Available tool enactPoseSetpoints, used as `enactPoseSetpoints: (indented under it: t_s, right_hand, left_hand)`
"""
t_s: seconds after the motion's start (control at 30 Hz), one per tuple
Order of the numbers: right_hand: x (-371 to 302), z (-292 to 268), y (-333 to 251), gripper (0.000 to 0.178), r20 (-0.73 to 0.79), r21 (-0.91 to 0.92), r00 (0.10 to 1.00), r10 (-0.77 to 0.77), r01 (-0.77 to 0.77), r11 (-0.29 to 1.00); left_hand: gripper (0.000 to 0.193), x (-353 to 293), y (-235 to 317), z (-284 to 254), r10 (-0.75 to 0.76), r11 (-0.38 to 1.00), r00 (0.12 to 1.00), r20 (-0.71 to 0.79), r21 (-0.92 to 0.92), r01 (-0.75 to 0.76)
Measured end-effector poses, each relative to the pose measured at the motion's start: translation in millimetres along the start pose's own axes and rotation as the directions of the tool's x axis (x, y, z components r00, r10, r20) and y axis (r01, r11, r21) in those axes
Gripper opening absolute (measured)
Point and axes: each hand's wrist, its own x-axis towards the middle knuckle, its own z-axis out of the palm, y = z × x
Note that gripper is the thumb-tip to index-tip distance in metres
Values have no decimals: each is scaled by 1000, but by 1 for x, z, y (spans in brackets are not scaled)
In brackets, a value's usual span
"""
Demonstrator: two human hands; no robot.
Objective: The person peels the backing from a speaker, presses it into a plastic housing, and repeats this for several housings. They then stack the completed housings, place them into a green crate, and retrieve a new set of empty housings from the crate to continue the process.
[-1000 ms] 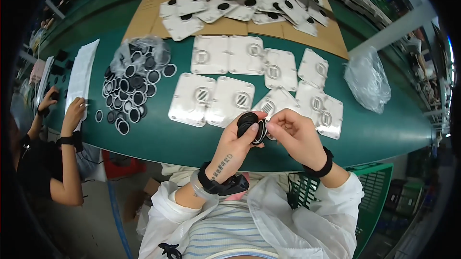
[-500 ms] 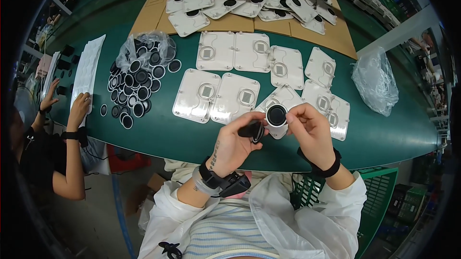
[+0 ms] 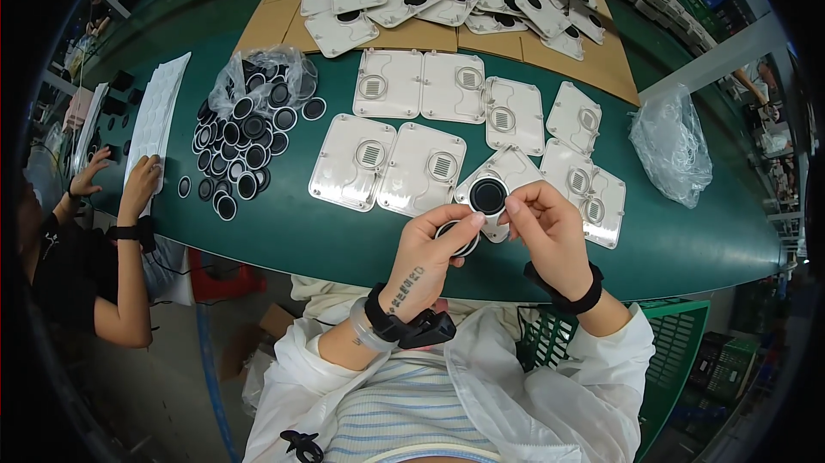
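Right hand: your right hand (image 3: 554, 227) pinches a smooth, round black disc (image 3: 488, 196) with a pale rim between thumb and fingers, its dark face upward.
Left hand: your left hand (image 3: 421, 252) is closed around another pale-rimmed disc (image 3: 467, 246); the fingers hide whether more lie beneath. Its thumb tip is at the upper disc's lower edge.
Disc's place: above a tilted, glossy white panel (image 3: 520, 169); you can't tell here whether they touch.
Panels in rows: hard, shiny, round-cornered plates (image 3: 352, 141) with slotted circular vents, flat on the smooth green tabletop (image 3: 687, 240).
Loose discs: a heap (image 3: 249, 154) to your left, partly under crinkled clear film (image 3: 301, 72).
Far side: more panels (image 3: 339, 32) piled on matte brown cardboard (image 3: 268, 21).
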Motion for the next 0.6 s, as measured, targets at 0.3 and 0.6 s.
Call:
enactPoseSetpoints:
  t_s: [0.3, 0.6]
  right_hand:
    - [1, 1, -6, 13, 160, -570, 819, -551, 532, 626]
    - [-4, -1, -4, 14, 148, -504, 908, -393, 411, 760]
  left_hand:
    - [10, -1, -6, -4, 335, 890, 941, 48, 310, -333]
    - [8, -4, 0, -4, 411, 823, 903, 126, 375, -427]
